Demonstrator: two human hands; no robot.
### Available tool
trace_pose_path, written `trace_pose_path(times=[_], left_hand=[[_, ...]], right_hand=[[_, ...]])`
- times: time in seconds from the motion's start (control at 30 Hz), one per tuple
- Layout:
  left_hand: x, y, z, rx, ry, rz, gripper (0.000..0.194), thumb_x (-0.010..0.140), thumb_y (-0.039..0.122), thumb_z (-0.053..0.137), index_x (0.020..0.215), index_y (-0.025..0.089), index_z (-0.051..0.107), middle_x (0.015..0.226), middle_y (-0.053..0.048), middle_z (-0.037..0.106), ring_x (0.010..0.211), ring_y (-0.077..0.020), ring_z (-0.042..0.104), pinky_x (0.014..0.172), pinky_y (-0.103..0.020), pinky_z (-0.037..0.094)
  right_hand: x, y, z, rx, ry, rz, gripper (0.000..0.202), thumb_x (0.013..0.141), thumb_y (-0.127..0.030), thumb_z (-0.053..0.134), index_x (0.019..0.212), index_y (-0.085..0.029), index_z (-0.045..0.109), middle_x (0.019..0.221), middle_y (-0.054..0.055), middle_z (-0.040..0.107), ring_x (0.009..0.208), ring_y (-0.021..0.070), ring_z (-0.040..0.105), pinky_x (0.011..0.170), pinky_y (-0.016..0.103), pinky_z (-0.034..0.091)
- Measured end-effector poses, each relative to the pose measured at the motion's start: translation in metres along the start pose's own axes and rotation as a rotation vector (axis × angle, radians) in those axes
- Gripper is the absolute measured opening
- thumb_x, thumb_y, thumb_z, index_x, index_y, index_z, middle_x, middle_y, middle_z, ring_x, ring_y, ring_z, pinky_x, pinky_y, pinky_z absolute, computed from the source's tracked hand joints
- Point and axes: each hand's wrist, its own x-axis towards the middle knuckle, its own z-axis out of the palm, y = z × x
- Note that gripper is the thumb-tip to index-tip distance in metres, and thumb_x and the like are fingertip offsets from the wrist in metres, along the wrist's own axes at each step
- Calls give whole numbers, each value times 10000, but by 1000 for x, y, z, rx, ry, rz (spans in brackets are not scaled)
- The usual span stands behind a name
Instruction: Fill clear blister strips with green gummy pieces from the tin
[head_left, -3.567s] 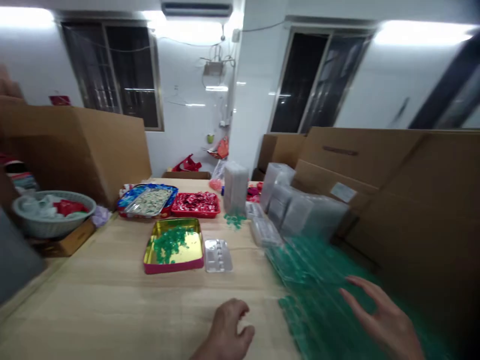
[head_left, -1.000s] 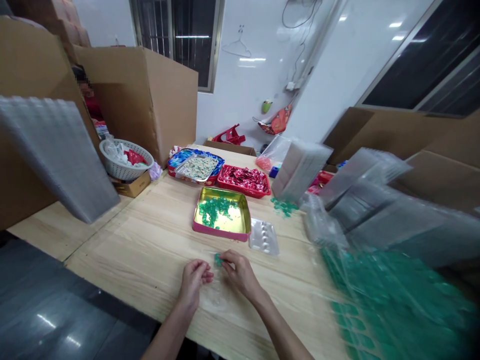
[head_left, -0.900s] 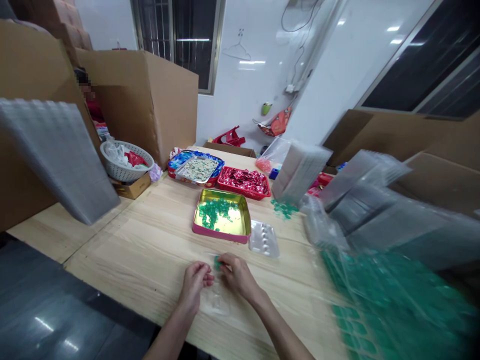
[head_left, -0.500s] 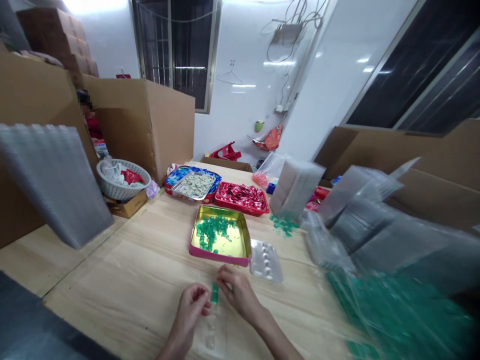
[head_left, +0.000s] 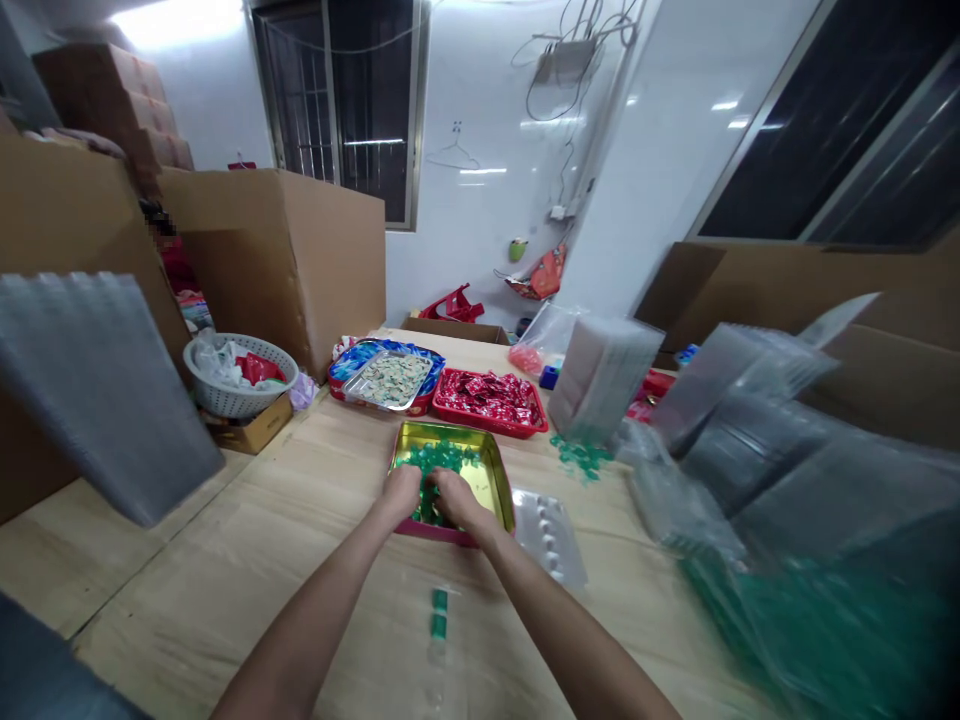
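Note:
Both hands reach into a gold-lined tin with a pink rim [head_left: 495, 470], among small green pieces [head_left: 442, 455]. My left hand [head_left: 403, 490] is at the tin's left part, fingers curled down and mostly hidden. Close beside it, my right hand [head_left: 454, 495] has its fingers bent into the green pieces; whether it holds one cannot be seen. Nearer to me, a clear plastic strip [head_left: 436, 660] lies on the table with two green pieces [head_left: 439, 614] in its far cavities.
Behind the tin are a red tray of red packets [head_left: 491, 398] and a silver tray of small pieces [head_left: 390, 380]. Clear moulded sheets [head_left: 547, 535] lie right of it. Stacked plastic trays [head_left: 604, 380] and bags [head_left: 825, 500] stand right, a basket [head_left: 240, 400] left.
Both hands have moved forward from the clear strip into the tin. The strip with its two green pieces now lies untouched. The view has shifted slightly.

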Motion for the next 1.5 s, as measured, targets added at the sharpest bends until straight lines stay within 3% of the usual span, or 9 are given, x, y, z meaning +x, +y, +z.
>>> trace_pose_path(times=[0.13, 0.3, 0.47, 0.57, 0.63, 0.77, 0.9, 1.13, 1.5], left_hand=[[4, -1, 11, -204, 64, -82, 118, 644, 21, 559, 683, 107, 630, 876, -206, 644, 994, -321, 571, 860, -410, 400], [-12, -1, -5, -586, 150, -123, 95, 648, 66, 584, 678, 156, 575, 755, -84, 637, 888, -241, 614, 804, -346, 453], [-61, 0, -17, -1003, 70, -105, 78, 709, 144, 543, 786, 149, 542, 676, -21, 617, 645, -152, 640, 683, -311, 511], [-100, -4, -7, -1272, -10, -137, 162, 645, 173, 631, 784, 140, 552, 662, -28, 635, 618, -151, 637, 656, -301, 506], [-127, -8, 7, -1491, -65, -211, 226, 573, 177, 700, 749, 134, 564, 642, -29, 646, 575, -147, 629, 609, -277, 491], [-174, -16, 42, -1665, -38, -427, 254, 491, 149, 748, 676, 127, 576, 571, -11, 646, 498, -132, 608, 539, -241, 459], [-198, -19, 60, -1714, -17, -480, 276, 475, 172, 763, 681, 121, 587, 561, -17, 653, 484, -140, 608, 508, -235, 443], [-202, -18, 57, -1757, -5, -462, 301, 459, 170, 780, 684, 114, 589, 588, -14, 659, 492, -134, 612, 523, -237, 448], [-205, -19, 57, -1770, -51, -407, 292, 464, 163, 770, 695, 113, 598, 629, -18, 664, 534, -127, 614, 582, -248, 453]], right_hand=[[-2, 1, 3, 46, -2, -23, 308, 588, 14, 517, 814, -155, 641, 947, 85, 634, 925, 210, 561, 775, 252, 392], [-16, 3, -7, 189, 88, 7, 195, 661, -61, 511, 794, -153, 620, 787, 51, 648, 779, 179, 587, 689, 243, 417], [-62, -2, -20, 488, 141, 27, 149, 769, -220, 505, 855, -131, 589, 709, 26, 637, 625, 139, 590, 565, 222, 447], [-104, -14, -21, 885, 138, 34, 246, 775, -342, 543, 893, -138, 613, 702, 27, 633, 613, 147, 590, 575, 255, 472], [-130, -23, -16, 964, 127, 22, 236, 772, -338, 552, 884, -150, 640, 724, 34, 630, 636, 152, 587, 591, 265, 475], [-163, -37, 3, 727, 104, 15, 162, 743, -181, 539, 851, -159, 659, 723, 30, 626, 645, 150, 569, 589, 248, 447], [-171, -50, 12, 512, 122, 15, 147, 714, -91, 531, 787, -157, 640, 670, 11, 609, 611, 134, 542, 586, 229, 412], [-181, -73, 2, 333, 41, -124, 179, 714, -30, 509, 723, -167, 624, 702, 14, 598, 663, 136, 539, 607, 215, 373], [-190, -74, 23, 181, 42, -152, 255, 796, -44, 429, 644, -164, 595, 737, 39, 567, 670, 133, 524, 613, 210, 384]])
